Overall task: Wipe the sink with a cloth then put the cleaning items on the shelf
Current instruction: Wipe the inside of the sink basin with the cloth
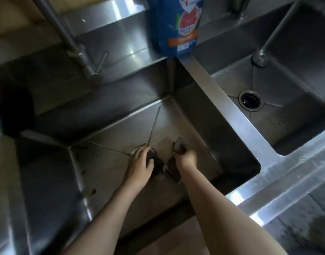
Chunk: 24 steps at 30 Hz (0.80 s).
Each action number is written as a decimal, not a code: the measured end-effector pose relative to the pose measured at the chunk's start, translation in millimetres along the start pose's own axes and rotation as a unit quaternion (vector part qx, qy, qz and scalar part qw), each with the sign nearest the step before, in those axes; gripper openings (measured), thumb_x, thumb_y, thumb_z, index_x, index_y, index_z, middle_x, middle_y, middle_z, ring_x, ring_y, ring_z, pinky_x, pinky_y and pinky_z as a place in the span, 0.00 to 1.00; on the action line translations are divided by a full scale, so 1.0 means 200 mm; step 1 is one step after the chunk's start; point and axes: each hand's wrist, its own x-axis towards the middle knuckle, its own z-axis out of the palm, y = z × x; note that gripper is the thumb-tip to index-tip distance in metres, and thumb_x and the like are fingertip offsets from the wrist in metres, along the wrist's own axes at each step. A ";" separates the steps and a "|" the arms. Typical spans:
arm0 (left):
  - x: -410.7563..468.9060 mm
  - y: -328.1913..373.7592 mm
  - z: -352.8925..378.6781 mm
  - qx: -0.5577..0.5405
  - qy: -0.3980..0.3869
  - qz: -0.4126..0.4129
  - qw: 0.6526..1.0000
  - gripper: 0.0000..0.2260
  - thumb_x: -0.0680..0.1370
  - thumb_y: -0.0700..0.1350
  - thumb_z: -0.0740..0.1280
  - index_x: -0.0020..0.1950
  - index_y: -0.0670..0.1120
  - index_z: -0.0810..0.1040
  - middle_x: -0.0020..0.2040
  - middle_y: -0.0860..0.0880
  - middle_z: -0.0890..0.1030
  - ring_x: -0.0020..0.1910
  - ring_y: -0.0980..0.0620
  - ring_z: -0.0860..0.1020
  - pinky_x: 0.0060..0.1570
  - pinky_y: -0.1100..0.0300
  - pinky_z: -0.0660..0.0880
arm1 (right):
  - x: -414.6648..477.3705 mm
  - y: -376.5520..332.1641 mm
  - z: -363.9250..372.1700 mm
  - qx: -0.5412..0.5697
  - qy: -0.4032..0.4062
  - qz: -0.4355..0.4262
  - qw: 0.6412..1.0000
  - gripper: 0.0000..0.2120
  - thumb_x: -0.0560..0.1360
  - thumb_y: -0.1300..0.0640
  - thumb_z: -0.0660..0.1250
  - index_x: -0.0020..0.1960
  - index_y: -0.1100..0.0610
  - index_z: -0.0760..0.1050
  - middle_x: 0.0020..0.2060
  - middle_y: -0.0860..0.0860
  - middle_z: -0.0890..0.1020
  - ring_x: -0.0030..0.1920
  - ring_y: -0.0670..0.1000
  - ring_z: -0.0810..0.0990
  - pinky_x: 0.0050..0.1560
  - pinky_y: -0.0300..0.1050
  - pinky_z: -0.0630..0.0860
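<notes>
I see the dark cloth (178,148) bunched on the sink (185,116) floor, just right of the drain (134,151). The right hand (186,159) is fisted tightly around it. The left hand (140,163) lies over the drain, fingers bent on a dark round piece (152,160); I cannot tell whether it grips. Behind the drain a blue detergent bottle (174,24) stands on the divider (222,92). The faucet (78,52) rises back-left of the drain, and a second basin (279,122) lies to its right.
</notes>
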 end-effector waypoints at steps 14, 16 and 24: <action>-0.67 0.26 -0.31 -0.141 0.238 -0.154 0.949 0.17 0.79 0.43 0.60 0.68 0.49 0.67 0.68 0.47 0.68 0.66 0.49 0.67 0.64 0.56 0.65 | -0.50 -0.26 -0.23 -0.028 -0.162 -0.234 0.958 0.21 0.73 0.62 0.69 0.65 0.61 0.73 0.61 0.55 0.78 0.63 0.53 0.75 0.58 0.36 0.67; -0.76 0.30 -0.30 -0.148 0.274 -0.159 0.937 0.17 0.79 0.44 0.61 0.67 0.50 0.67 0.68 0.48 0.68 0.66 0.50 0.67 0.62 0.58 0.65 | -0.57 -0.26 -0.25 -0.042 -0.181 -0.257 0.948 0.21 0.73 0.62 0.69 0.66 0.60 0.72 0.62 0.55 0.77 0.64 0.53 0.74 0.59 0.36 0.66; -1.04 0.37 -0.31 -0.186 0.344 -0.181 0.902 0.16 0.79 0.43 0.61 0.66 0.50 0.67 0.67 0.49 0.69 0.66 0.51 0.68 0.59 0.61 0.64 | -0.83 -0.16 -0.23 -0.064 -0.231 -0.302 0.922 0.20 0.73 0.62 0.69 0.65 0.60 0.73 0.62 0.56 0.78 0.63 0.55 0.74 0.64 0.44 0.69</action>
